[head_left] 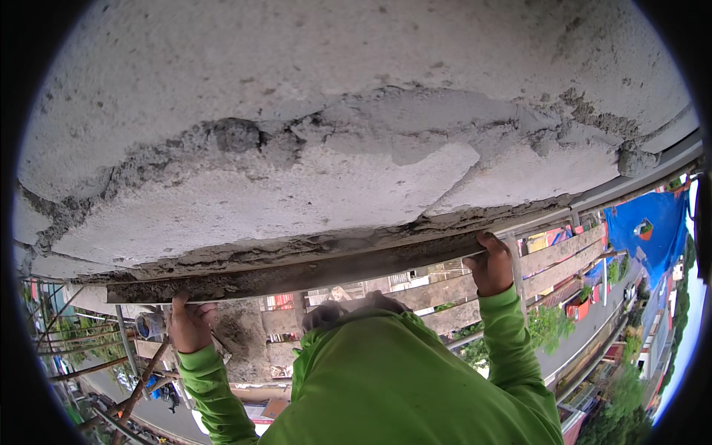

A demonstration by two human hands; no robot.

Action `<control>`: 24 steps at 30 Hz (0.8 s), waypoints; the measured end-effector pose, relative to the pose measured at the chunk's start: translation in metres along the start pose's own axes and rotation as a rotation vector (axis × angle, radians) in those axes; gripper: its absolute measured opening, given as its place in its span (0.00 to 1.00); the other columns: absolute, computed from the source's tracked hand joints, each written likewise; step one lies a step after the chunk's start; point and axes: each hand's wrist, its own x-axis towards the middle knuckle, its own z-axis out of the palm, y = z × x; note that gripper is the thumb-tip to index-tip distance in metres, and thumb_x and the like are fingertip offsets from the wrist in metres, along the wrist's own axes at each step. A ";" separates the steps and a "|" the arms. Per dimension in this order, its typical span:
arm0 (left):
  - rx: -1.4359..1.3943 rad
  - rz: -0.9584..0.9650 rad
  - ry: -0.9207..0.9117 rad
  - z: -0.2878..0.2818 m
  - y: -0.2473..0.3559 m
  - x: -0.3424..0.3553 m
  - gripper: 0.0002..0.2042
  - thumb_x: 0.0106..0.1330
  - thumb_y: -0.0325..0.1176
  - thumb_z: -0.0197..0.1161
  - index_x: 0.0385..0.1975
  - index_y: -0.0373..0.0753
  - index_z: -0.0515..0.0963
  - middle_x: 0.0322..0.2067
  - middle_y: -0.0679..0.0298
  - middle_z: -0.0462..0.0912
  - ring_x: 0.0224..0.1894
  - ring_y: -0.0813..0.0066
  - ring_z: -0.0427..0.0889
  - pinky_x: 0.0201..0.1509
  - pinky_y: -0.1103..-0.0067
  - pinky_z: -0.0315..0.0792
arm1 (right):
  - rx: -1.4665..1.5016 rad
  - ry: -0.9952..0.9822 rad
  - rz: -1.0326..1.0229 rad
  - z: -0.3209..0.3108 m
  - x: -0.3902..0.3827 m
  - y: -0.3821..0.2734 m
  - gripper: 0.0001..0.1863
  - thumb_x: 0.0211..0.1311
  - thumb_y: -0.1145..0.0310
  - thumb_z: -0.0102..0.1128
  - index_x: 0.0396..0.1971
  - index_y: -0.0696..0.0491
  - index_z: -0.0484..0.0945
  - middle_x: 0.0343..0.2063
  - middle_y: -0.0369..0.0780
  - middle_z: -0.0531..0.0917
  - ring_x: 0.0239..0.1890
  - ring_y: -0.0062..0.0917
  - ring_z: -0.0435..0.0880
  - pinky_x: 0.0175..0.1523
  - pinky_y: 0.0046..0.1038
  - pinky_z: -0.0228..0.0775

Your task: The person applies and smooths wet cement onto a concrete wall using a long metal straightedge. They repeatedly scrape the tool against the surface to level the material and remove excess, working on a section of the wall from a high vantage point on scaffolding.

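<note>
A long, straight strip [319,273], brown and smeared with mortar, lies lengthwise along the lower edge of a rough grey wall [334,185]. Near its left end, my left hand [191,326] is closed on the outer edge, fingertips curled over it. At the opposite end, my right hand [492,265] grips the same edge, with the fingers bent over the strip. Whether the strip is wood or metal, I cannot tell. Patches of pale mortar and cracked, crumbly seams run across the wall above it. Green sleeves cover both my arms.
Below me are scaffold planks [445,291], with a mortar-stained board [241,330] beside my left hand. Poles [141,382] cross at the lower left. A blue tarp [649,230] hangs at the right, above a street [593,337] far below.
</note>
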 end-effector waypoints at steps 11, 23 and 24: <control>-0.069 -0.165 -0.174 0.107 -0.044 -0.073 0.14 0.55 0.41 0.51 0.33 0.36 0.68 0.26 0.57 0.75 0.24 0.68 0.75 0.26 0.78 0.72 | -0.011 0.009 -0.123 -0.084 0.043 -0.081 0.05 0.50 0.71 0.47 0.27 0.54 0.71 0.22 0.35 0.76 0.19 0.18 0.74 0.17 0.14 0.67; -0.124 -0.170 0.198 -0.031 -0.148 -0.040 0.17 0.56 0.37 0.51 0.32 0.25 0.67 0.22 0.53 0.74 0.19 0.68 0.76 0.24 0.76 0.76 | 0.121 -0.355 0.588 -0.098 0.031 0.069 0.17 0.56 0.61 0.45 0.41 0.57 0.69 0.36 0.44 0.76 0.35 0.31 0.76 0.33 0.28 0.74; -0.116 -0.166 0.253 -0.045 -0.156 -0.039 0.17 0.56 0.39 0.51 0.32 0.27 0.68 0.22 0.54 0.74 0.20 0.68 0.76 0.25 0.77 0.76 | 0.121 -0.338 0.636 -0.086 0.025 0.080 0.17 0.55 0.61 0.46 0.41 0.57 0.69 0.36 0.43 0.76 0.35 0.30 0.76 0.34 0.27 0.73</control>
